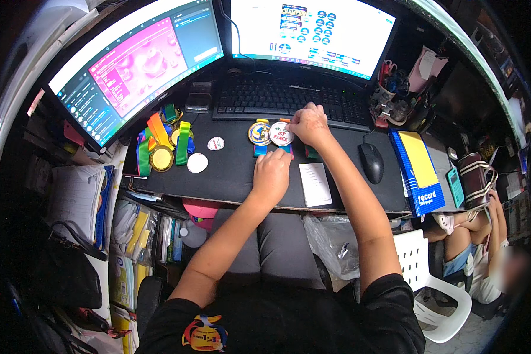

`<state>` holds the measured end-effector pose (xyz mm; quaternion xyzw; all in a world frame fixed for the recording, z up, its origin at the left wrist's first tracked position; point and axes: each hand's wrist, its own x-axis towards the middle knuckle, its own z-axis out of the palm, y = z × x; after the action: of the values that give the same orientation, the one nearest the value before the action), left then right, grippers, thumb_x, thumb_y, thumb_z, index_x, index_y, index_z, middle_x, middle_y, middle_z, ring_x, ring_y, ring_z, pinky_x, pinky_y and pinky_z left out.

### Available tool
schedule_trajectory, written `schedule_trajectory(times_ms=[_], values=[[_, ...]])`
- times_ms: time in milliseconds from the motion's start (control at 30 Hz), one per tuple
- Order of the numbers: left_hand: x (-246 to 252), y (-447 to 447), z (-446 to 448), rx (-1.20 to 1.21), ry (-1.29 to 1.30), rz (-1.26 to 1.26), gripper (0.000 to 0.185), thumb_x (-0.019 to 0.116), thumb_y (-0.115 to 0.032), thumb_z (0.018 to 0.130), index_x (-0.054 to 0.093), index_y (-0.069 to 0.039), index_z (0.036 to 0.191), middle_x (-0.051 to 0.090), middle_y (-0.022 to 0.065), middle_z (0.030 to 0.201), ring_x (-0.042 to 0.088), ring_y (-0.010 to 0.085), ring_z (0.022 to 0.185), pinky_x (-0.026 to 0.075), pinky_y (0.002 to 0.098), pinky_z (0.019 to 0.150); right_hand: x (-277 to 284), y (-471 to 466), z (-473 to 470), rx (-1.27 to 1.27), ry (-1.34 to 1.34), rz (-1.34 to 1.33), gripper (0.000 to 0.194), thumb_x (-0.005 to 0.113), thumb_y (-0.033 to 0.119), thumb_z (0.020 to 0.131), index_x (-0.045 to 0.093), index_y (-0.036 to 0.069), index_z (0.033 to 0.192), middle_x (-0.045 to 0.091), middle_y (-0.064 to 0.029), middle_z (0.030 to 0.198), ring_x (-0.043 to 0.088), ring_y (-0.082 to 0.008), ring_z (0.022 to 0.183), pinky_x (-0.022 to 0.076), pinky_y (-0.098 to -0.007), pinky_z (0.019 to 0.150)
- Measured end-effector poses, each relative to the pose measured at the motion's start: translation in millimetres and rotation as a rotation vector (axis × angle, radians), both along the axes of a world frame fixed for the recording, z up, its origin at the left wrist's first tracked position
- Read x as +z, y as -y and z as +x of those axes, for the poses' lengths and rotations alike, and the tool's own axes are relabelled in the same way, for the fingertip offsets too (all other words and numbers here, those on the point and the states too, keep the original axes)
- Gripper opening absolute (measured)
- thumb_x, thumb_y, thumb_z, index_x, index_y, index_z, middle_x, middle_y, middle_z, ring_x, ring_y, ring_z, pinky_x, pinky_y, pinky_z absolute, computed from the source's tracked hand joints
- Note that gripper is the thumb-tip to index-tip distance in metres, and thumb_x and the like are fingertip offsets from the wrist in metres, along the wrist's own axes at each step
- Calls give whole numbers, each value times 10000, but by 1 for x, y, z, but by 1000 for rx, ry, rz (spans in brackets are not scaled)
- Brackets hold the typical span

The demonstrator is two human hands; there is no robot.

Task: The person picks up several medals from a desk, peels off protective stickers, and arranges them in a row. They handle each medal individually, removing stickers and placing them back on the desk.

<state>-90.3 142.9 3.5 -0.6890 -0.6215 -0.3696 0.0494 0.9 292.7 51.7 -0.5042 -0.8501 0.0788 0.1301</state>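
Two medals with coloured ribbons lie side by side on the black desk mat, just below the keyboard. The left one is a medal with a blue and yellow face (259,133); the right one bears a round white disc (281,134) with green and red writing. My right hand (310,124) has its fingertips at that disc's right edge. My left hand (272,173) rests with bent fingers on or near the ribbons just below the medals; its fingertips' hold is hidden. Further left are a small white sticker with writing (216,143), a blank white disc (198,163) and gold medals (161,158) with ribbons.
A keyboard (283,99) lies under two monitors. To the right are a written note (315,184), a black mouse (371,163), a blue record book (418,172), a teal calculator (455,188) and a pen holder (382,95). Another person sits at the far right, near a white chair (442,305).
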Motion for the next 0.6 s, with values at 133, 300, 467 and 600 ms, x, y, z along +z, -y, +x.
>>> schedule_trajectory(times_ms=[133, 300, 467, 600], values=[[0, -2, -3, -68, 32, 44, 175, 549, -41, 808, 682, -38, 922, 633, 92, 895, 614, 269, 840, 450, 398, 742, -2, -3, -2, -22, 55, -20, 178, 729, 324, 762, 760, 177, 859, 578, -142, 1132, 485, -330, 1138, 430, -442, 921], [-1, -4, -6, -77, 38, -47, 241, 525, 22, 790, 687, -45, 956, 642, 101, 929, 625, 297, 881, 469, 406, 760, -5, -5, -5, -12, 114, -4, 223, 671, 285, 812, 749, 133, 956, 554, -153, 1193, 465, -332, 1172, 405, -453, 945], [-2, -7, -9, -113, 50, -23, 191, 538, -7, 800, 679, -35, 926, 633, 111, 915, 629, 305, 828, 466, 411, 729, -4, -7, -1, 68, 179, 81, 248, 642, 240, 813, 728, 69, 971, 553, -172, 1185, 467, -335, 1171, 401, -462, 931], [-4, -8, -13, -161, 148, 23, 201, 531, 20, 786, 671, -24, 924, 630, 121, 918, 629, 327, 825, 477, 423, 729, 0, -8, 1, 104, 184, 133, 233, 647, 240, 807, 728, 75, 950, 560, -168, 1164, 475, -332, 1162, 401, -469, 922]])
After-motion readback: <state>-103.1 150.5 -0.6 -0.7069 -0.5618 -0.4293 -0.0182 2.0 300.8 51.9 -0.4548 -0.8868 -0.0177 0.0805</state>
